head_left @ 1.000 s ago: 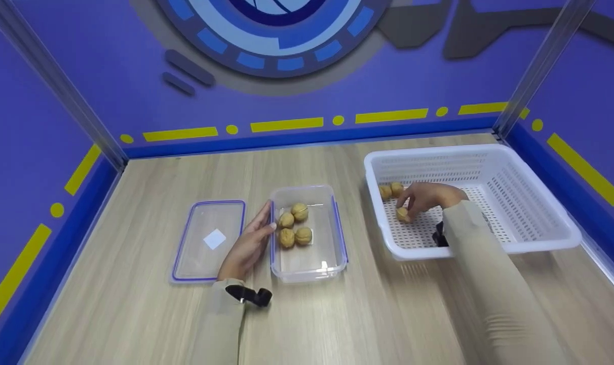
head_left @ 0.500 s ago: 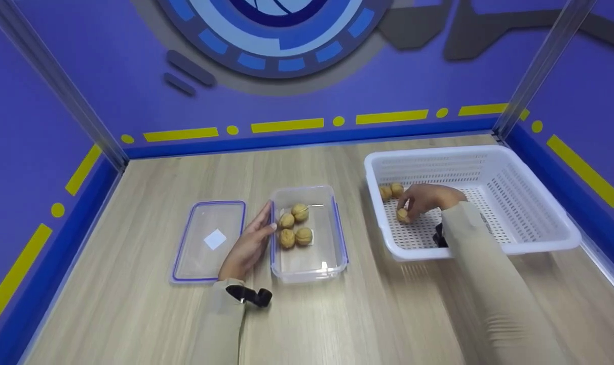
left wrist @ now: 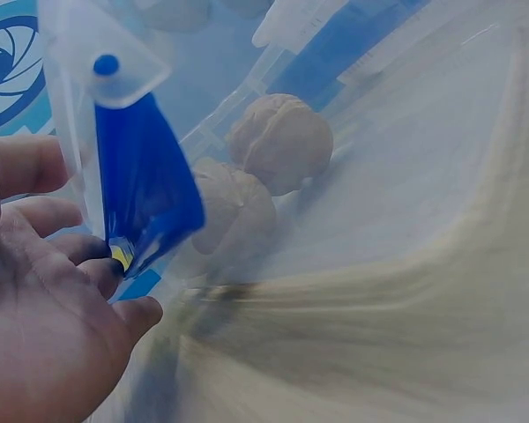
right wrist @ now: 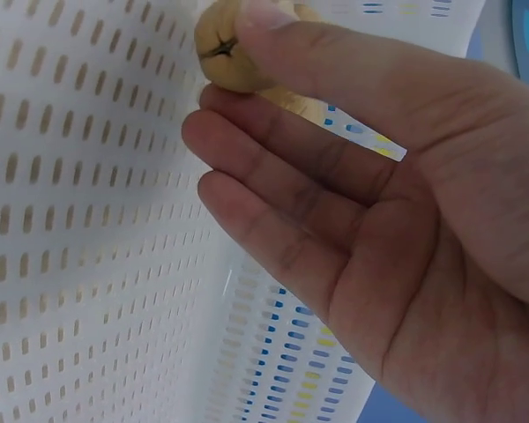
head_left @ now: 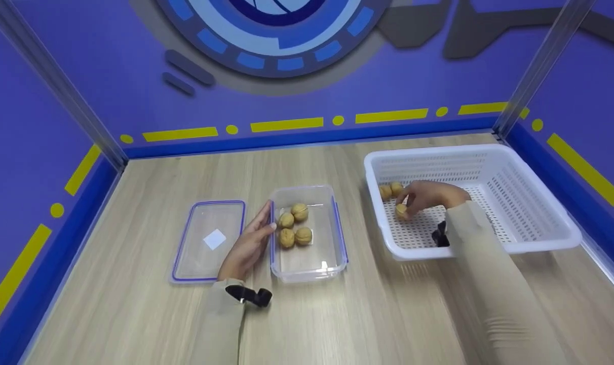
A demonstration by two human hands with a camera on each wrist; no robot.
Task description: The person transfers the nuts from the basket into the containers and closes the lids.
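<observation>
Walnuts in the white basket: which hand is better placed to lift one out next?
Right, likely: the right hand pinches a walnut inside the white basket, while the left hand is at the clear container.

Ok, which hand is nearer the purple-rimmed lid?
Left: the left hand is between lid and clear container; the right hand is farther off, in the white basket, pinching a walnut.

Box [head_left: 322, 256]: glossy clear plastic. Walnuts [head_left: 303, 235] inside it: rough, matt. Lid [head_left: 208, 258] left of box: smooth plastic. Basket [head_left: 521, 203] right of box: smooth plastic. Counter [head_left: 368, 314] under box: wood-look, slight sheen.
</observation>
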